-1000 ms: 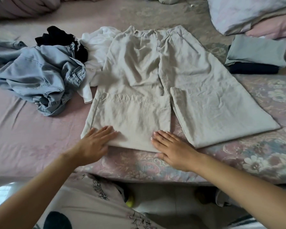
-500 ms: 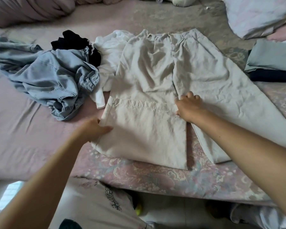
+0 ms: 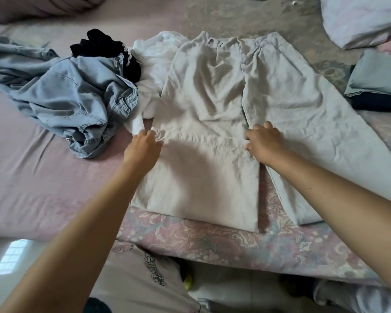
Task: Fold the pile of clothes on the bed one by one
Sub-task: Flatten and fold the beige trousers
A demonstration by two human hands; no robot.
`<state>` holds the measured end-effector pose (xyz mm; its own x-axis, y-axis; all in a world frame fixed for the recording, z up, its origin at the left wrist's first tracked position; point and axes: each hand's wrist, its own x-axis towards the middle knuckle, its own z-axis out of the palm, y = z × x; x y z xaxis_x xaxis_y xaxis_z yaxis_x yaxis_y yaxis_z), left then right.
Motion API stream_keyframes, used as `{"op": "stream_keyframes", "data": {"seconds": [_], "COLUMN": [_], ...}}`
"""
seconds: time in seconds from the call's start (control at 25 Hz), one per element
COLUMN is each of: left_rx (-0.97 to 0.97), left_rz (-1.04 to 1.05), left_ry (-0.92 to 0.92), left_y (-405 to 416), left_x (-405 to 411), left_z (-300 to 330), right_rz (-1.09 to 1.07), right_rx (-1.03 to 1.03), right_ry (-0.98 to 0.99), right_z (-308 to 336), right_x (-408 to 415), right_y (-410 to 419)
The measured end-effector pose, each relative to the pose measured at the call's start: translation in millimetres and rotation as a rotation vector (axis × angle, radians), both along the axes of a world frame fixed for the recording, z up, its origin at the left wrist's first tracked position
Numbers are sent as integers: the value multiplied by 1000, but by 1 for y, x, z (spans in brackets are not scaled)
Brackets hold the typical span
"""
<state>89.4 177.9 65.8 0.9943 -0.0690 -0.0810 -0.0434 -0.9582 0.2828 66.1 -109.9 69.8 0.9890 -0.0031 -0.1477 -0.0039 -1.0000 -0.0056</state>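
Observation:
Beige trousers (image 3: 208, 91) lie flat on the bed (image 3: 32, 177), waistband at the far side. Their left leg is folded back on itself, its hem lying across the thigh; the right leg stretches out toward the near right. My left hand (image 3: 142, 144) pinches the left corner of that folded hem with curled fingers. My right hand (image 3: 265, 141) grips the hem's right corner, by the gap between the legs. To the left sits the unfolded pile: a light blue denim garment (image 3: 77, 98), a black garment (image 3: 95, 44) and a white garment (image 3: 154, 55).
A stack of folded clothes (image 3: 379, 75), grey-blue over dark navy, sits at the right edge. A pale pillow (image 3: 359, 16) lies at the far right. The floral mattress side (image 3: 212, 242) marks the near edge of the bed, with my body against it.
Both hands have left the near fold, where they pressed flat, and moved away from me to the folded hem's two corners, fingers now curled on the cloth.

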Motion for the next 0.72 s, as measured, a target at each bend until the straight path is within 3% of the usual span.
{"op": "stream_keyframes", "data": {"seconds": [0.24,0.4,0.6,0.72], "left_rx": [-55,-17,-153,-209], "left_rz": [210,146,201,262], "left_ry": [34,23,4,-133], "left_y": [-8,0,-2,-5], "left_x": [40,49,48,52], "left_z": [-18,-18,-16,-8], "right_rz": [19,-20,-17,-20], "right_rx": [16,32,-8,-5], "right_ry": [-40,-73,-83,-162], "right_z": [-5,-4,-8,-9], "right_x": [-2,0,-3,0], "right_y": [-6,-4,-5,-6]}}
